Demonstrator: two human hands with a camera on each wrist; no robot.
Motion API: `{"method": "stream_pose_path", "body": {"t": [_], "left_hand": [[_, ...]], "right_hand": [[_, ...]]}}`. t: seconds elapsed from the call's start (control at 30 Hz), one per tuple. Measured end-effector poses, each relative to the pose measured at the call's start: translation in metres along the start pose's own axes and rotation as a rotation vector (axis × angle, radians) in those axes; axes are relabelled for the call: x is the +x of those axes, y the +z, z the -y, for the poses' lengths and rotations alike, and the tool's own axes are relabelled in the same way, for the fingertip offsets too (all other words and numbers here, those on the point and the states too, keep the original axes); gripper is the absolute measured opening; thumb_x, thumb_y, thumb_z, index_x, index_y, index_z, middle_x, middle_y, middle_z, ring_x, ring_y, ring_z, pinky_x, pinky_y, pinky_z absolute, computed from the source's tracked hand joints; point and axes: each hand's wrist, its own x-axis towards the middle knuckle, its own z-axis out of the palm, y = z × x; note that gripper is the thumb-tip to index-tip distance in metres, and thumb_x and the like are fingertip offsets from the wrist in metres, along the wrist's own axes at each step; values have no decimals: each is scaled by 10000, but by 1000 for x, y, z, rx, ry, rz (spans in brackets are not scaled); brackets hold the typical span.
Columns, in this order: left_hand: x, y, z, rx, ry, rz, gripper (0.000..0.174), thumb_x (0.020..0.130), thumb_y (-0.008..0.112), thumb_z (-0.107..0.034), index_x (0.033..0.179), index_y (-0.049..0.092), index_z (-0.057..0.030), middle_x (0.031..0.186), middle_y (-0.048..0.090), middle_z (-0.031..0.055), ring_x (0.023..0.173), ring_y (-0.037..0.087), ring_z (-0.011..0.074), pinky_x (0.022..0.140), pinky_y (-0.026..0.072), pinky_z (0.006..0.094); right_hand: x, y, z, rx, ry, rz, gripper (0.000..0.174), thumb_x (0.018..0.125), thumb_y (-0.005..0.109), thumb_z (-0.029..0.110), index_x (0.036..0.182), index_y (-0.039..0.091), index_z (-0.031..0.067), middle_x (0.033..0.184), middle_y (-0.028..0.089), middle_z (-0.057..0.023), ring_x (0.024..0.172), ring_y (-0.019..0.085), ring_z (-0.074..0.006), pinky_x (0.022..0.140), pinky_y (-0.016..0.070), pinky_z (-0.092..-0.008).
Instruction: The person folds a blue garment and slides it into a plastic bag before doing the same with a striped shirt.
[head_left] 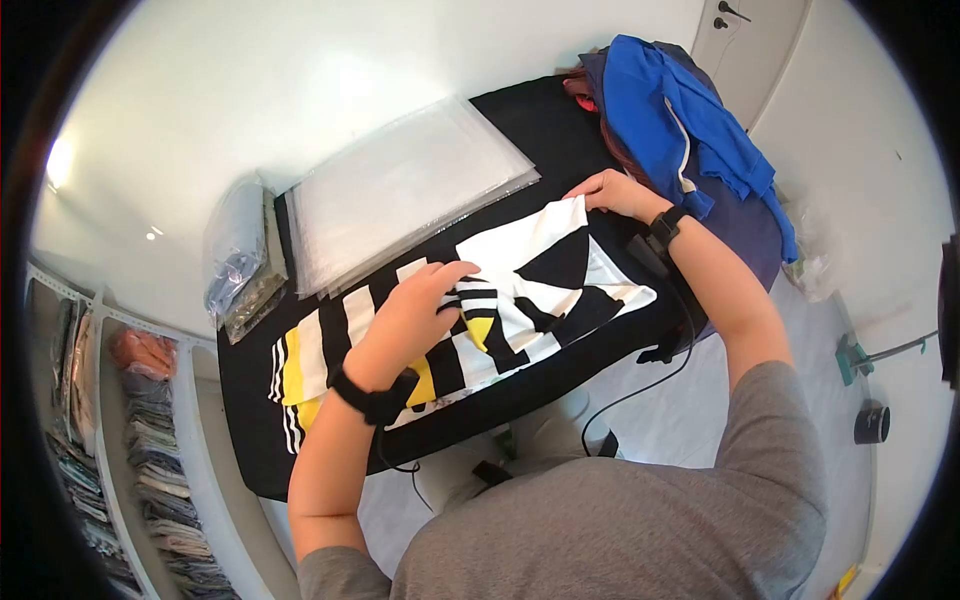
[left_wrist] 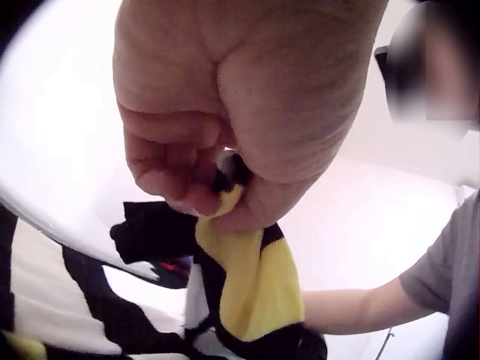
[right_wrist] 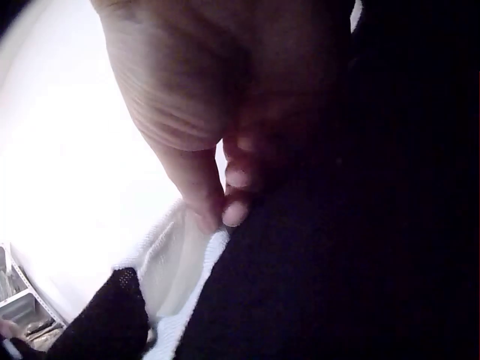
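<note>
A knit garment in black, white and yellow stripes (head_left: 515, 240) lies along the black-covered table (head_left: 250, 440). Between thumb and fingers my left hand (head_left: 405, 315) pinches a yellow and black fold of it. In the left wrist view that fold (left_wrist: 259, 289) hangs down below the curled fingers. My right hand (head_left: 618, 193) pinches a white corner at the garment's far right end. Seen from the right wrist, thumb and fingertips meet on a white knit edge (right_wrist: 216, 251), with black knit beside it.
Clear plastic bags (head_left: 410, 180) are stacked behind the garment, with bagged clothes (head_left: 240, 250) to their left. Blue clothing (head_left: 660, 110) is heaped at the right end. Shelves of packed clothes (head_left: 160, 460) stand at left. Cables (head_left: 640, 388) hang from both wrists.
</note>
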Motion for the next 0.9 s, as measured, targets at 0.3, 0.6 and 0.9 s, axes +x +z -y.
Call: {"method": "stream_pose_path", "body": {"t": [0.3, 0.6, 0.9], "left_hand": [[-82, -2, -37, 106, -108, 43, 237, 641, 647, -4, 829, 512, -53, 864, 531, 110, 853, 550, 316, 724, 456, 385], [-86, 29, -30, 319, 81, -21, 450, 594, 698, 27, 998, 548, -104, 1283, 472, 128, 1199, 447, 341, 956, 394, 414], [-86, 26, -16, 98, 87, -395, 327, 568, 655, 81, 830, 503, -41, 970, 566, 128, 946, 550, 333, 834, 435, 403]], "right_hand": [[4, 0, -15, 53, -10, -65, 183, 822, 625, 67, 975, 724, 67, 766, 654, 25, 579, 466, -43, 516, 369, -182], [-7, -2, -18, 192, -129, 5, 406, 776, 601, -58, 1163, 642, 58, 952, 660, -3, 741, 520, -40, 698, 433, -194], [-5, 5, -14, 92, -146, -40, 343, 793, 612, -32, 1130, 647, 18, 1053, 675, -69, 891, 601, -99, 853, 452, -223]]}}
